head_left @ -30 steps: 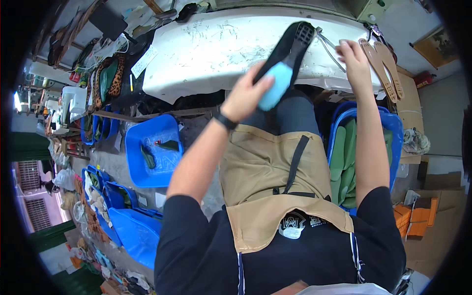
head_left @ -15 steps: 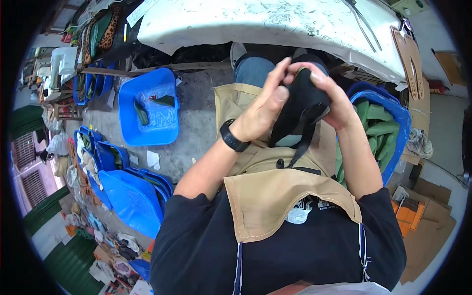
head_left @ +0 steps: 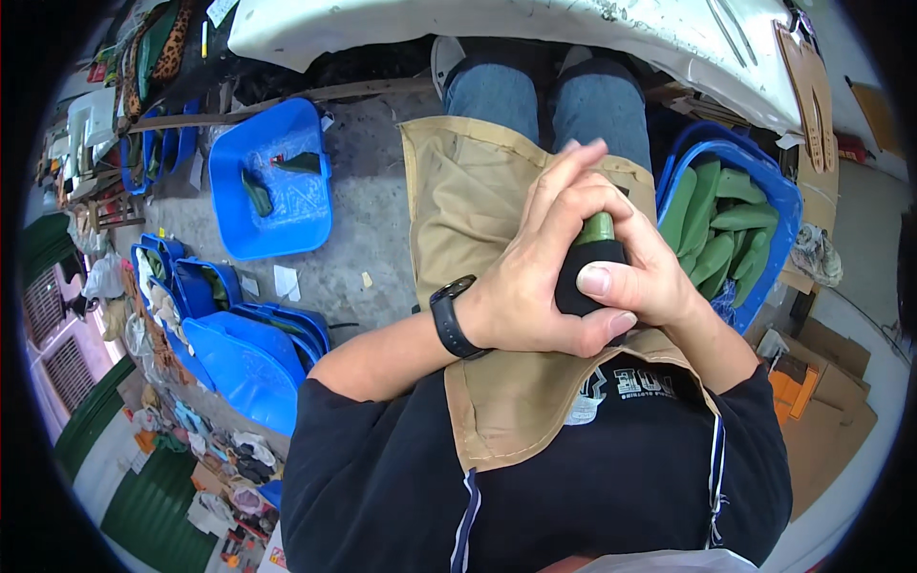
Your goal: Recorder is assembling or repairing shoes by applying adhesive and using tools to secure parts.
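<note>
Both hands are wrapped tightly round a black shoe (head_left: 575, 272) with a green shoe last (head_left: 596, 225) poking out of it, held upright over my tan apron (head_left: 463, 201). My left hand (head_left: 543, 277) covers the shoe from the left, fingers curled over its top and thumb low across it. My right hand (head_left: 648, 272) grips from the right, its thumb pressed on the black part. Much of the shoe is hidden behind my fingers and palms.
A blue tub (head_left: 241, 238) holding green pieces stands on the floor (head_left: 363, 234) to the left, near stacked tubs (head_left: 239, 358). A blue tub full of green lasts (head_left: 714, 220) is at my right. A white-covered workbench (head_left: 458, 21), with tan soles (head_left: 807, 91) at its end, spans the top.
The shoe has left the bench area, where its sole and a light blue piece showed, and come down to my lap. My right hand has joined my left on it, and both have tightened round it.
</note>
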`<state>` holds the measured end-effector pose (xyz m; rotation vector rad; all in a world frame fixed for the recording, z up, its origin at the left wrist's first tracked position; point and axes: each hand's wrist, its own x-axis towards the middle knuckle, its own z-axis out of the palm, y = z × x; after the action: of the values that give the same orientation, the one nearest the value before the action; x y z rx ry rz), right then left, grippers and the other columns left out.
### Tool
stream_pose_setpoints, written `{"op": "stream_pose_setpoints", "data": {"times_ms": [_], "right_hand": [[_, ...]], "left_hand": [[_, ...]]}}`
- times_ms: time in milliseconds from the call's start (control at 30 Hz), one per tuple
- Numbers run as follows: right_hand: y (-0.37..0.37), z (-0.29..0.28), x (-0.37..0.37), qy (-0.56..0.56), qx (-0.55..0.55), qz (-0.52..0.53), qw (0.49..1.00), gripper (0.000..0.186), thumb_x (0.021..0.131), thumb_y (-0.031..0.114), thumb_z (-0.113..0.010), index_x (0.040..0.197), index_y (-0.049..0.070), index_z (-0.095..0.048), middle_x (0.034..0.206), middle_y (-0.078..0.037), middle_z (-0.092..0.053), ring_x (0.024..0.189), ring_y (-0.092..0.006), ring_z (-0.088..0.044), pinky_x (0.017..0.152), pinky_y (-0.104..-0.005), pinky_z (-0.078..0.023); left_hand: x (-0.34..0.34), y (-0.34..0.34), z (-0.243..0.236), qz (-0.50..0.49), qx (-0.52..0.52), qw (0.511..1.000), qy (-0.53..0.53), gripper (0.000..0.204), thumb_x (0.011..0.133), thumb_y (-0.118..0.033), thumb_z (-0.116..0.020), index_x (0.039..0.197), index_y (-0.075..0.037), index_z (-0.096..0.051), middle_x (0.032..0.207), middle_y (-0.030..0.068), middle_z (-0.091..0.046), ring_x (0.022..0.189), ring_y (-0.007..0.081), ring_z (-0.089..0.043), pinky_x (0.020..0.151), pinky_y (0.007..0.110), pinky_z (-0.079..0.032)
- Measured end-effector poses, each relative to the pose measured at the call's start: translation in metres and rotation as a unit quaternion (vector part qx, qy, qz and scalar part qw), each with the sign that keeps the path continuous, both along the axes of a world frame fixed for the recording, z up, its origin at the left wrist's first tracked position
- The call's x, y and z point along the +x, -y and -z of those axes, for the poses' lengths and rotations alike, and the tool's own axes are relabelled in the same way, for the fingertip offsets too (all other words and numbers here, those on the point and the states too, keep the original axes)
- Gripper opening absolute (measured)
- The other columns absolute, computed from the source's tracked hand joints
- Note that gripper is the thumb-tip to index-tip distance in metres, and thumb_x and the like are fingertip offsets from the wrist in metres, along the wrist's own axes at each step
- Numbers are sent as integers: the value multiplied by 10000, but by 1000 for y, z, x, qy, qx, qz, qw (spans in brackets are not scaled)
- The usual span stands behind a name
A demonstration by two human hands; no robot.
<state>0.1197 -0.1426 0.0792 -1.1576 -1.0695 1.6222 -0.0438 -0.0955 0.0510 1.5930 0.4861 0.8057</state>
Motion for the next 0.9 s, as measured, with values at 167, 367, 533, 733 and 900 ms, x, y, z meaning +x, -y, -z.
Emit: {"op": "stream_pose_setpoints", "data": {"times_ms": [167,367,533,733,900], "right_hand": [[-3,3,1,-33,19,-4,999,429,888,206,-657,1260,-3,-617,1202,-144,-630,1061,-224,-584,960,-343,-463],[-51,24,-3,14,31,192,981,319,991,146,-579,1272,5,-627,1233,-110,-623,1073,-210,-594,997,-330,-458],[-52,24,-2,73,129,259,954,328,1060,170,-500,1325,-8,-575,1314,-120,-581,1157,-185,-567,1060,-331,-421],[-43,35,2,189,169,226,940,307,980,131,-658,1251,-9,-636,1244,-118,-636,1099,-212,-627,981,-334,-503],[-54,28,9,351,202,190,894,292,945,94,-688,1212,-18,-656,1190,-126,-663,1031,-220,-651,908,-322,-535]], "left_hand": [[8,5,7,-23,0,999,25,695,736,-395,-745,1317,-82,-526,1508,248,-363,1338,415,-402,1133,542,-344],[23,-42,8,-43,-199,978,50,406,952,-337,-597,1244,-57,-569,1309,158,-556,1223,255,-507,1074,374,-403],[27,-73,32,-43,-275,953,124,356,1074,-357,-449,1180,-50,-598,1144,85,-621,1096,177,-552,1048,295,-403],[32,-98,51,-74,-382,917,90,475,1062,-479,-453,1125,-64,-676,1074,60,-656,1054,173,-568,1017,300,-412],[37,-103,59,-82,-339,935,63,544,1054,-526,-437,1252,-55,-626,1168,94,-615,1110,186,-548,1029,324,-420]]}}
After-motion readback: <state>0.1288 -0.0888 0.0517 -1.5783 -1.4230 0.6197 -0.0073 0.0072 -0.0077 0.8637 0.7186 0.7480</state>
